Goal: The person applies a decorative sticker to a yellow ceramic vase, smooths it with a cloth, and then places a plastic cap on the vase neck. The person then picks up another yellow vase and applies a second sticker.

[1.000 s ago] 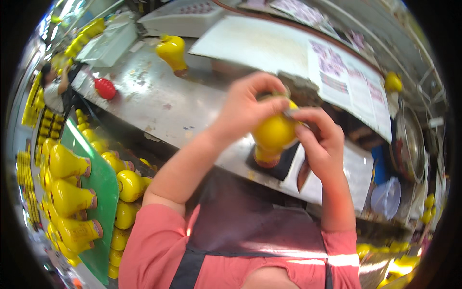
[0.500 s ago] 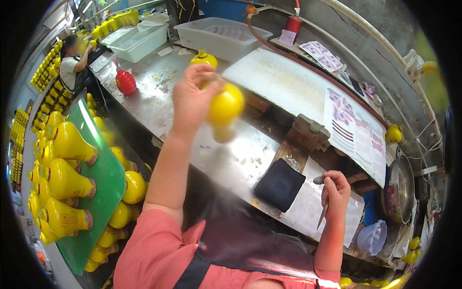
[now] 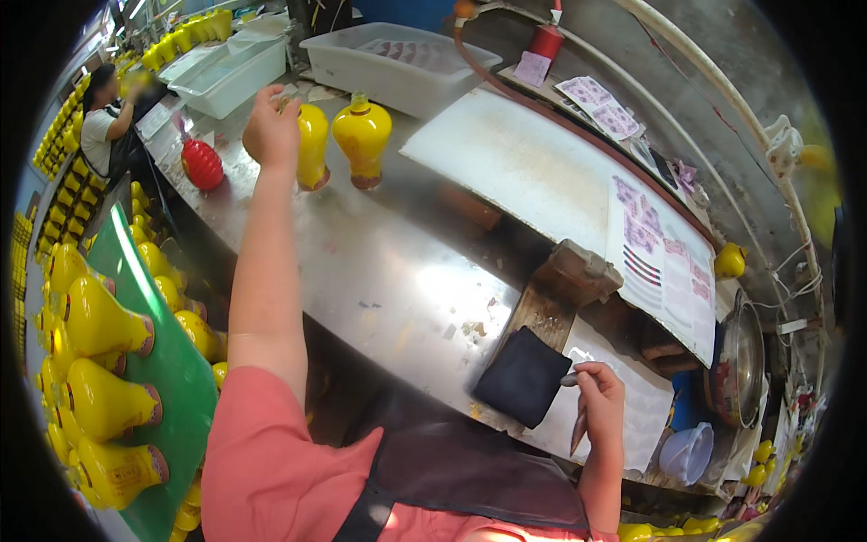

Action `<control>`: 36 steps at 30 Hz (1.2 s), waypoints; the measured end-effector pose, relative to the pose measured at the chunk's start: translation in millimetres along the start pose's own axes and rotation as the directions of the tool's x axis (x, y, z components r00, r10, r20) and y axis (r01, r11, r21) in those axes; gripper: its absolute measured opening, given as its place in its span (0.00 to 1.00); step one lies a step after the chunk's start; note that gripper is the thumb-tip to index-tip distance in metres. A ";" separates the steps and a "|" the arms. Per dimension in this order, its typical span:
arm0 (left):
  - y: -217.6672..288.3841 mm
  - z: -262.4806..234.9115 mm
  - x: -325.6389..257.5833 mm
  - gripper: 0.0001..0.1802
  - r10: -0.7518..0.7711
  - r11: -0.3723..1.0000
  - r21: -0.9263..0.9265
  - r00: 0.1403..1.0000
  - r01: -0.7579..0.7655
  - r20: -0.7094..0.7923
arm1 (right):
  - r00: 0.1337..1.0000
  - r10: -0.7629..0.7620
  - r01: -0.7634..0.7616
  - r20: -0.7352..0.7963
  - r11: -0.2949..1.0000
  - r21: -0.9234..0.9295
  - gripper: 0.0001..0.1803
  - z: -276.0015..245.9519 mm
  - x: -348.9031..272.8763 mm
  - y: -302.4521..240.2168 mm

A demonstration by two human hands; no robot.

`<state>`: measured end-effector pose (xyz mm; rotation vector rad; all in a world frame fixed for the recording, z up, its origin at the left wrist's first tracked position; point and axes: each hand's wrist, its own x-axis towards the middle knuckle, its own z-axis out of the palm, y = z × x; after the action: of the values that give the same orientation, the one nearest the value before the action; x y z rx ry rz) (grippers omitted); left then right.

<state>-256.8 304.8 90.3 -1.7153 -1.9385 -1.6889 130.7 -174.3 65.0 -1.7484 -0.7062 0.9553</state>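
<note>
I see a long steel workbench (image 3: 397, 271) running across the view, with a white board (image 3: 515, 163) leaning on its far side and clear plastic tubs (image 3: 397, 54) beyond. At the left, a green tray (image 3: 172, 379) carries rows of yellow vases (image 3: 95, 321) lying on their sides. My left hand (image 3: 271, 131) is stretched out far along the bench, fingers closed around the upper part of a yellow vase (image 3: 312, 144) that stands upright on the steel, just beside a second yellow vase (image 3: 362, 135); a red vase (image 3: 202, 163) stands to their left. Near me, a dark pad (image 3: 524, 377) lies on a wooden block (image 3: 551, 303). My right hand (image 3: 601, 397) pinches a thin tool (image 3: 578, 429) just beside the pad.
</note>
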 end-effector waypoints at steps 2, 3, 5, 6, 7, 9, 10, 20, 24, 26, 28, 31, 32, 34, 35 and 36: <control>-18.2 15.8 0.1 0.22 -0.032 0.999 0.012 0.999 0.032 0.041 | 0.999 -0.021 0.022 0.035 0.999 -0.045 0.07 9.0 2.8 -4.2; -26.4 22.8 -1.3 0.22 -0.033 0.999 0.001 0.998 0.033 0.052 | 0.999 -0.016 0.019 0.048 0.998 -0.059 0.07 12.2 3.6 -6.3; -39.3 34.3 -0.8 0.22 -0.017 0.999 0.030 0.999 0.016 0.049 | 0.997 0.018 -0.015 0.076 0.999 -0.042 0.08 17.7 5.9 -9.2; -42.7 38.8 1.8 0.23 -0.004 0.999 0.045 0.997 0.001 0.076 | 0.996 -0.011 0.016 0.090 0.998 -0.060 0.08 19.1 7.1 -10.3; -44.5 40.8 4.4 0.25 -0.001 0.997 0.076 0.995 -0.007 0.101 | 0.994 -0.037 0.046 0.105 0.996 -0.076 0.09 20.8 8.0 -10.6; -37.9 38.2 10.3 0.28 0.005 0.983 0.181 0.990 -0.030 0.140 | 0.995 -0.027 0.042 0.098 0.987 -0.156 0.10 21.7 9.0 -9.8; -28.3 32.9 12.0 0.30 0.009 0.966 0.254 0.988 -0.048 0.154 | 0.987 -0.087 0.103 0.134 0.988 -0.117 0.10 21.8 8.6 -8.6; 255.4 -145.9 -128.7 0.08 0.931 0.312 -0.870 0.305 -0.383 0.200 | 0.966 -0.222 0.251 0.133 0.929 -0.271 0.12 5.5 -17.5 16.1; 328.6 -201.4 -196.1 0.05 0.943 -0.130 -0.975 -0.328 -0.181 -0.065 | 0.989 -0.144 0.148 0.036 0.975 -0.164 0.12 -7.6 -39.8 27.6; 347.4 -212.0 -223.5 0.05 0.894 -0.211 -0.969 -0.425 -0.128 -0.139 | 0.995 -0.093 0.083 -0.034 0.973 -0.217 0.12 -16.3 -49.1 33.6; 357.1 -217.9 -242.1 0.05 0.864 -0.255 -0.961 -0.472 -0.107 -0.177 | 0.997 0.003 -0.018 -0.079 0.981 -0.192 0.12 -24.5 -58.0 40.0; 361.7 -225.4 -261.2 0.06 0.846 -0.279 -0.954 -0.497 -0.108 -0.191 | 0.988 -0.099 0.029 -0.117 0.868 -0.496 0.13 -30.1 -68.9 49.2; 361.5 -227.3 -265.0 0.06 0.849 -0.277 -0.954 -0.494 -0.113 -0.188 | 0.983 -0.137 0.034 -0.124 0.795 -0.606 0.13 -28.2 -72.3 52.3; 360.2 -228.3 -270.0 0.07 0.864 -0.260 -0.956 -0.475 -0.133 -0.169 | 0.960 -0.273 0.166 -0.065 0.737 -0.655 0.12 -21.5 -83.9 57.3; 359.4 -229.7 -271.5 0.07 0.873 -0.249 -0.958 -0.460 -0.141 -0.159 | 0.957 -0.284 0.178 -0.056 0.729 -0.661 0.12 -17.0 -86.1 59.6; 358.7 -229.0 -273.0 0.07 0.885 -0.232 -0.961 -0.443 -0.149 -0.145 | 0.954 -0.297 0.192 -0.037 0.702 -0.686 0.11 -11.9 -87.5 62.0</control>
<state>-24.2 -117.0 243.8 -3.1558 1.1654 -0.5003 97.3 -272.0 34.0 -2.2446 -1.2714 0.3757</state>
